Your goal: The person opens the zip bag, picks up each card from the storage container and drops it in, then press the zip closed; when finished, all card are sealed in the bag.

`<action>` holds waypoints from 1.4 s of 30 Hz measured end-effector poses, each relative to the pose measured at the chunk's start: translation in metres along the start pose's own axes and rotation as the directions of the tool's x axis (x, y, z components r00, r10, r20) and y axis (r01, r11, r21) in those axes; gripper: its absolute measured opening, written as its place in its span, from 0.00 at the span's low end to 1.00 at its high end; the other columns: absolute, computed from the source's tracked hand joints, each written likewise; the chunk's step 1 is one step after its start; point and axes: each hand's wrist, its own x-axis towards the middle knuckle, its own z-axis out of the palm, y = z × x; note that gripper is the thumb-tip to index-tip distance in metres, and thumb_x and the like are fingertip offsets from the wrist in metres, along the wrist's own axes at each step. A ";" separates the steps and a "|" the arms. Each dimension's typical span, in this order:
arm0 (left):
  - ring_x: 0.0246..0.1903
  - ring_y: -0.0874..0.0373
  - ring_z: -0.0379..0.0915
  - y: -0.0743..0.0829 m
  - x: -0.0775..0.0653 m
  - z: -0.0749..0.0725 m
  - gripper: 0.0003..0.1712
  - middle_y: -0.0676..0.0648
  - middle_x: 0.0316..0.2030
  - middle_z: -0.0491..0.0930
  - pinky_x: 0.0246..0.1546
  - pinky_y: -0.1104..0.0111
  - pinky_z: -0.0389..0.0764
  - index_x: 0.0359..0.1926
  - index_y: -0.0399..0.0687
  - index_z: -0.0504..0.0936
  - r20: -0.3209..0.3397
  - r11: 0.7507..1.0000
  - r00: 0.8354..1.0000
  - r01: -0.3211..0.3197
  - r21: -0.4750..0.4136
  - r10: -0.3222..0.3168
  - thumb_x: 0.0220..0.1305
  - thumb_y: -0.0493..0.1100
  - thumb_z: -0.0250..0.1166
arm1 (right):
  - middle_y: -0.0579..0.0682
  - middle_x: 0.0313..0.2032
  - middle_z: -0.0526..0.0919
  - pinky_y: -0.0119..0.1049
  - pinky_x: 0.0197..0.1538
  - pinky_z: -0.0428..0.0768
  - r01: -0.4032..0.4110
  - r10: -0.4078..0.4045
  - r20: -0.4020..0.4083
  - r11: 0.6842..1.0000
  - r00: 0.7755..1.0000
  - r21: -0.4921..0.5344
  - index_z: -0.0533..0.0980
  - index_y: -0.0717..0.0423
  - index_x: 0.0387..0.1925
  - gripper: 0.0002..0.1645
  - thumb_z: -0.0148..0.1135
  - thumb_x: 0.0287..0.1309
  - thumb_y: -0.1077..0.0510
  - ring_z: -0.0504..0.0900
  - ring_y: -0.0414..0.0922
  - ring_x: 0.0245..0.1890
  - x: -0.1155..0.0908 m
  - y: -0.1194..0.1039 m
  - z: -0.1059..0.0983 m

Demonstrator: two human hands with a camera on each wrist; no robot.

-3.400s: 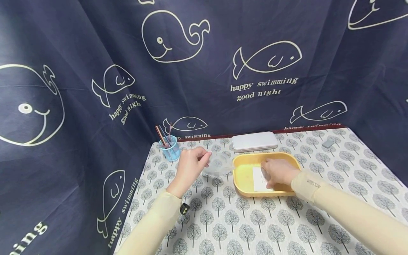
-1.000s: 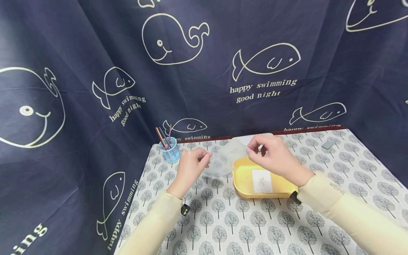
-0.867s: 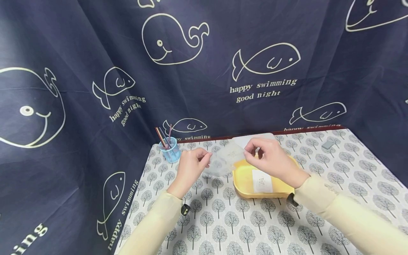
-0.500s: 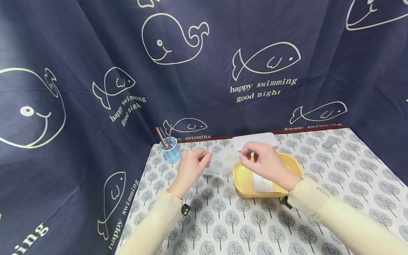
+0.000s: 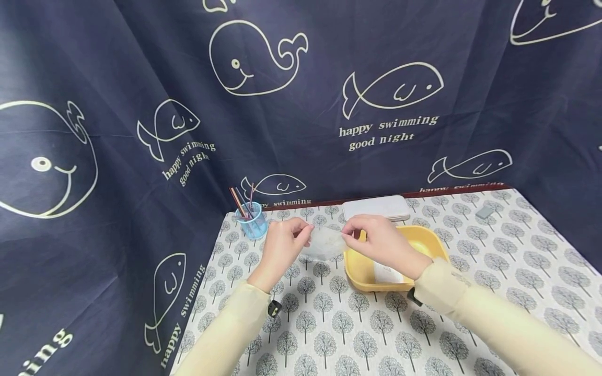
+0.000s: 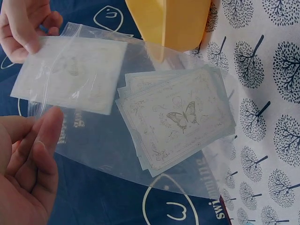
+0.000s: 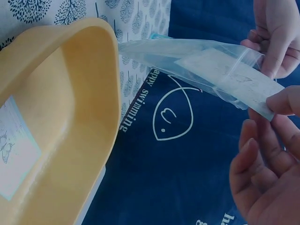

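Note:
My left hand (image 5: 284, 240) pinches a clear zip bag (image 6: 117, 140) by its mouth. Inside the bag lie several pale cards (image 6: 176, 117) printed with a butterfly and a fine border. A further card (image 7: 262, 89) is between the thumb and fingers of my right hand (image 5: 376, 240), most of its length past the zip line and its outer end sticking out. The bag's far end hangs toward the table. Under my right forearm, another butterfly card (image 7: 14, 150) lies in the yellow tray (image 7: 96, 79), partly hidden in the head view.
Behind the tray sits a white, flat case (image 5: 376, 207). A blue mesh cup (image 5: 254, 224) with several pencils stands at the back left. Toward the right rear is a small grey block (image 5: 484, 212). A dark blue curtain (image 5: 320, 130) hangs behind the tree-print tablecloth (image 5: 324, 324).
My right hand has lifted a card from the yellow tray, then brought it leftward and down into the bag's mouth. The left hand has stayed in place with the bag.

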 end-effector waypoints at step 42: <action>0.20 0.70 0.79 0.001 0.000 0.004 0.08 0.55 0.22 0.85 0.24 0.77 0.80 0.33 0.43 0.89 -0.005 0.999 0.999 -0.040 -0.013 0.040 0.70 0.39 0.69 | 0.49 0.36 0.84 0.44 0.40 0.85 0.373 -0.267 0.337 0.876 0.903 -0.306 0.90 0.47 0.28 0.05 0.81 0.51 0.60 0.83 0.47 0.35 0.053 -0.005 0.029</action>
